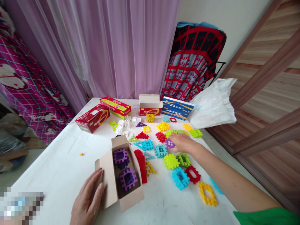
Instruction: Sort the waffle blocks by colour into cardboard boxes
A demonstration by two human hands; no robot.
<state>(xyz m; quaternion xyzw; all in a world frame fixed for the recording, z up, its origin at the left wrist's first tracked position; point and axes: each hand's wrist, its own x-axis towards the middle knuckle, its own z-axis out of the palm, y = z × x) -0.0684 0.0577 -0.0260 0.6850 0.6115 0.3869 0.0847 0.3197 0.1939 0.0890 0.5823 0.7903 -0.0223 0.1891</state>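
An open cardboard box [110,178] stands in front of me with several purple interlocking building blocks [127,179] inside. My left hand [87,197] lies along the box's left flap, fingers stretched out. On the right, my right hand [181,143] reaches over the table with its fingers closed on a purple window block [170,143]; part of the grip is hidden. Near it are a green block stack [171,161], a light blue block stack [160,151] and red blocks [160,137].
Loose yellow blocks [163,126] and white blocks [126,124] are scattered across the white-covered table [58,175]. At the back stand a red box [93,118], an opened box [150,109] and a blue box [177,107]. A white bag [212,104] sits at the right edge.
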